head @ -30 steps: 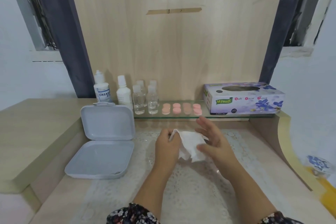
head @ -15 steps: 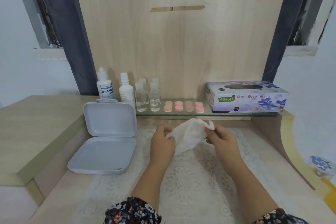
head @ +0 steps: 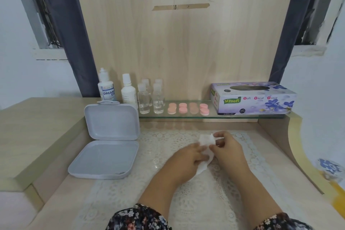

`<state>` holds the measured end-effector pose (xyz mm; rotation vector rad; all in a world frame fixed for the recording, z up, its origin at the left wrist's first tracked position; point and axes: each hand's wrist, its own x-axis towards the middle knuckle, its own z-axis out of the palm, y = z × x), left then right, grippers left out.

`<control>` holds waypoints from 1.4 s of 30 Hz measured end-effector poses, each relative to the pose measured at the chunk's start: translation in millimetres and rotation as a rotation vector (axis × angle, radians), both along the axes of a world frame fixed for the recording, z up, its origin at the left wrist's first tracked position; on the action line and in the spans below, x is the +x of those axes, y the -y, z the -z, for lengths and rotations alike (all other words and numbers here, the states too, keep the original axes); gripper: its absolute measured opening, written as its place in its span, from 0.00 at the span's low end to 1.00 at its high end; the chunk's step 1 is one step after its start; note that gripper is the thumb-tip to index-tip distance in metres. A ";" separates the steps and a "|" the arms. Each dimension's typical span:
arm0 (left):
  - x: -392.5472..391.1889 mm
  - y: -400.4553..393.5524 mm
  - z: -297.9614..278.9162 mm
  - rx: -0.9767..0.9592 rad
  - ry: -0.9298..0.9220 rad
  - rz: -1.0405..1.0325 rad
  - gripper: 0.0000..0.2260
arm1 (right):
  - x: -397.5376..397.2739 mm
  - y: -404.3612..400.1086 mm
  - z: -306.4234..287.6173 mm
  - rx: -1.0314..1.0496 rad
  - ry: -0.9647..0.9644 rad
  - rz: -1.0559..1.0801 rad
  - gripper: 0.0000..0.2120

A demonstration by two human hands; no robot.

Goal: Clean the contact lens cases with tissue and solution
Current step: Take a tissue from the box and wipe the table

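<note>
Barely begun: both hands, left point(head: 188, 157) and right point(head: 226, 147), pinch a white tissue point(head: 205, 141) over the lace mat point(head: 186, 201). Pink lens cases point(head: 187, 108) sit untouched on the glass shelf point(head: 242, 116), beside the solution bottles point(head: 128, 92).

Tissue point(head: 205, 141) half buried between both hands, anything inside unseeable. Sleeves point(head: 139, 218) chopped by bottom edge. Small print on bottle point(head: 106, 89) unreadable.
</note>
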<state>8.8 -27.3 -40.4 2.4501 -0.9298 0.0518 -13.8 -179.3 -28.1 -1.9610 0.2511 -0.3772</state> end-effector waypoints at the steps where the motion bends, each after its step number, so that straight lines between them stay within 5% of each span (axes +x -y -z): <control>1: -0.6 0.7 -0.1 0.055 -0.040 -0.003 0.16 | 0.2 0.9 -0.5 -0.006 -0.005 0.016 0.12; 9: 20.7 -29.0 2.4 0.261 0.001 -0.525 0.24 | 1.6 6.1 3.4 -0.033 -0.072 0.055 0.11; 12: 7.8 -21.6 4.9 0.265 0.016 -0.319 0.29 | 2.8 5.9 3.0 -0.019 -0.072 0.075 0.11; 18: -47.6 -14.8 4.9 0.267 0.045 0.032 0.25 | 2.3 3.8 3.1 -0.010 -0.054 0.089 0.12; 30: 17.6 -35.6 4.5 0.260 0.007 -0.406 0.24 | 4.7 6.7 9.5 0.070 -0.021 0.106 0.11; 42: -49.2 -10.9 -1.6 0.361 0.021 0.085 0.21 | 15.3 15.1 13.3 0.306 0.080 0.258 0.07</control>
